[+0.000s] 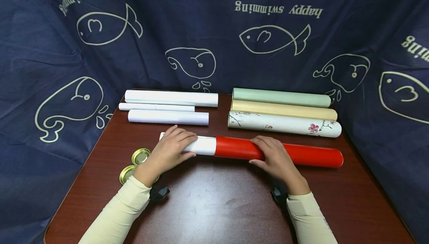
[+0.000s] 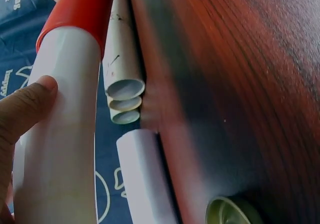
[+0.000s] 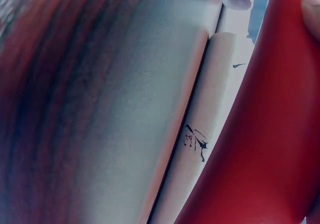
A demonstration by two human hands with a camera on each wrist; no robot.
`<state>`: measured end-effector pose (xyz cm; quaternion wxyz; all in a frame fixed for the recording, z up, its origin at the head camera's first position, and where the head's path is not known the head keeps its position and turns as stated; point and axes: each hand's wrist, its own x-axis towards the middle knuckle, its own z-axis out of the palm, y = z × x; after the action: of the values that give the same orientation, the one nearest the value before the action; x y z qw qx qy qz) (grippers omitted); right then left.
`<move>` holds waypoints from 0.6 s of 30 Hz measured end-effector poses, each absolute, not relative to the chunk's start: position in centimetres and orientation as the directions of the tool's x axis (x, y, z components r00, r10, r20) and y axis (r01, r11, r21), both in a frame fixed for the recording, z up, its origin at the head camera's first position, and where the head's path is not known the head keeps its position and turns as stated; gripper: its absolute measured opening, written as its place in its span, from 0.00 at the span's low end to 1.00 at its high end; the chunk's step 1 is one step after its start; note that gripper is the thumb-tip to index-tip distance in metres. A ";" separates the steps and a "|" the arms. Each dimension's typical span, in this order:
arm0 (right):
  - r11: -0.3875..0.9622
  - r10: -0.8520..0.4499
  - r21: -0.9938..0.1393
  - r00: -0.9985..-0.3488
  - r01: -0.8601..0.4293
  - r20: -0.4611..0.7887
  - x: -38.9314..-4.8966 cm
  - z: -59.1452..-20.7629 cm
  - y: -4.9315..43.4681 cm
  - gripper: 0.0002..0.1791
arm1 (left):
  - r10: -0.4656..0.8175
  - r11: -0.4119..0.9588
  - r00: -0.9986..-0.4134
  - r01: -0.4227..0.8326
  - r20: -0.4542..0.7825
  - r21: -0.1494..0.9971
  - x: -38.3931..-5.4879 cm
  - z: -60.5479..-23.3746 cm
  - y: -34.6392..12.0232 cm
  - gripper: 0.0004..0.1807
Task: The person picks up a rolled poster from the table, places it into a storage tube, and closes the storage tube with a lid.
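Observation:
A red tube [image 1: 311,155] lies crosswise over the table, with a white paper roll [image 1: 205,146] partly inside its left end. My left hand [image 1: 172,149] grips the white roll near its outer end; in the left wrist view the thumb [image 2: 32,104] lies along the paper. My right hand [image 1: 275,157] holds the red tube around its middle from above. In the right wrist view the red tube [image 3: 255,149] fills the right side, with only a thumb tip [image 3: 312,14] showing. How far the roll reaches into the tube is hidden.
Gold metal lids [image 1: 140,156] lie by my left forearm. Several white paper rolls [image 1: 171,98] are at the back left. At the back right lie a green tube [image 1: 281,98], a yellow tube [image 1: 285,110] and a flower-patterned tube [image 1: 285,124]. A dark blue curtain [image 1: 221,20] hangs behind.

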<state>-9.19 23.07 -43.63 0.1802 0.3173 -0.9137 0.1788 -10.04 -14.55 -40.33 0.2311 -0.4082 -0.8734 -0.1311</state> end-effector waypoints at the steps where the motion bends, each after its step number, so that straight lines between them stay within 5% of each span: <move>1: 0.734 -0.516 -0.212 -0.733 -0.645 0.444 -9.2 -43.6 23.1 0.38 | 0.655 0.631 -0.557 0.775 0.511 0.036 -10.0 -40.3 -14.4 0.29; 18: 0.727 -0.520 -0.208 -0.722 -0.655 0.456 -9.2 -43.7 22.8 0.37 | 0.660 0.628 -0.552 0.778 0.510 0.029 -9.9 -40.4 -11.7 0.29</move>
<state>-9.17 22.83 -43.65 0.1867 0.3226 -0.9102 0.1804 -9.91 -11.73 -40.40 0.2328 -0.4123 -0.8717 -0.1265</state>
